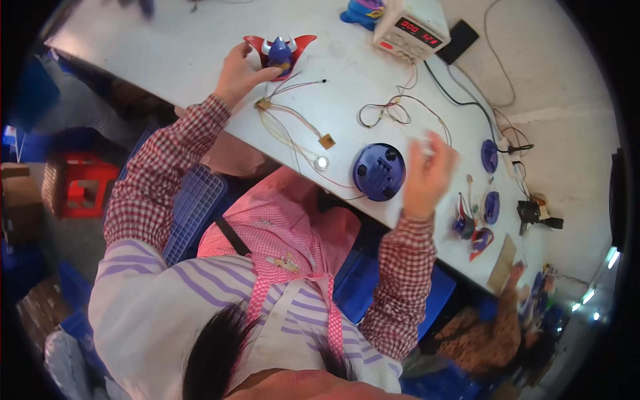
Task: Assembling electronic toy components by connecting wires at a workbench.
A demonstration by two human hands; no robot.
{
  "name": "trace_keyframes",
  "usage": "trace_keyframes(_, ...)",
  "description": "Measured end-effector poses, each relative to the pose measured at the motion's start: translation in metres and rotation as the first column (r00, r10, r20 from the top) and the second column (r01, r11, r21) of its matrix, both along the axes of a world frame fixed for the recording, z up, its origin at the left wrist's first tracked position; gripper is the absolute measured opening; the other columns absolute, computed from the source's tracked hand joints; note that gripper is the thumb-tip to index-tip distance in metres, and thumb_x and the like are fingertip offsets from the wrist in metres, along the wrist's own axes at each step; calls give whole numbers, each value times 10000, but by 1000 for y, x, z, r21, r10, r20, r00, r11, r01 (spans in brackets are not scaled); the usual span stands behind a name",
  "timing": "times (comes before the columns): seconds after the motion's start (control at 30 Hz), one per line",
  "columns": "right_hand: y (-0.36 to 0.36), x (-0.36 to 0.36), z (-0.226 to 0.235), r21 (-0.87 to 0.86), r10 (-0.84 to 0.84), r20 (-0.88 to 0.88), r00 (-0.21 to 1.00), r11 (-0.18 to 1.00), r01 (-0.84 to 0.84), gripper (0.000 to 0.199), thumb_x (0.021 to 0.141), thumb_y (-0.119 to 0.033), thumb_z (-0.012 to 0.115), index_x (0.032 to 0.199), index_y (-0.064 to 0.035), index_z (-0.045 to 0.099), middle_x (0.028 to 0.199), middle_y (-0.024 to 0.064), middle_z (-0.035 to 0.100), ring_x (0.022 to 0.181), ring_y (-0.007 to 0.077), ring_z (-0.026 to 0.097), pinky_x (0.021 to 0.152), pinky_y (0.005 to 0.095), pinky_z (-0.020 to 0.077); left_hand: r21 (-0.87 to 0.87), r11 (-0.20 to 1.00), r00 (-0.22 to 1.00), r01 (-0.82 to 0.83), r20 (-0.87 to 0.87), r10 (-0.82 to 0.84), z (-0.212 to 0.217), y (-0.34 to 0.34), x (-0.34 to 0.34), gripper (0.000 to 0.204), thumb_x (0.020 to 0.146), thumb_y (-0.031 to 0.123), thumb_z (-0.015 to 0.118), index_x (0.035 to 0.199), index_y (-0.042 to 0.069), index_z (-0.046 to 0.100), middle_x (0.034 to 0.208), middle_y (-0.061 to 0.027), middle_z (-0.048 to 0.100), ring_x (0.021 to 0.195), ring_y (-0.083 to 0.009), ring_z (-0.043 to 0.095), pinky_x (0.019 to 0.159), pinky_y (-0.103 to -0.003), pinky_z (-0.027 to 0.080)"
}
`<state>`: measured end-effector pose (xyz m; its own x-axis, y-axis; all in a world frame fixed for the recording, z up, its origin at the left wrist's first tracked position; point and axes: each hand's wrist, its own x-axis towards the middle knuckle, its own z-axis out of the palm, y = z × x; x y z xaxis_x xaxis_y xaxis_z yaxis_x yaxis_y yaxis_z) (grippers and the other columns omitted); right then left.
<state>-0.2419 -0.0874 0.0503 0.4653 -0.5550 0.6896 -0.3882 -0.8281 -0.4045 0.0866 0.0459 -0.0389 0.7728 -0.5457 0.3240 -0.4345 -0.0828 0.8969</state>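
At the far side of the table, my left hand (241, 75) is closed around a toy figure (281, 51) with a purple head, silver horns and red wing-like sides. Thin wires run from near it to a small brown circuit board (263, 105). More wires lead on to a second small board (327, 141) and a round white light part (322, 163). A round purple plastic base (379, 175), its inside facing up, lies near the table's front edge. Just right of it my right hand (428, 177) is raised, its fingers smeared by motion. Whether it holds anything is unclear.
A white power supply (412, 30) with a red display stands at the back beside a purple toy part (362, 13). Its loose leads (393, 110) curl across the white table (153, 50). More purple parts (492, 207) lie at right, where another person (487, 333) sits.
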Motion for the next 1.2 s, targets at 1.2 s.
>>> trace_keyframes(1.2,1,-49,-73,583,-267,52,962,790,188,265,761,-57,609,1020,-25,560,895,94,602,827,230,562,752,303,450,199,523,532,829,13,-847,16,-89,-176,666,605,398,802,1088,0,576,1104,-178,545,1035,-284,517,891,-377,398)
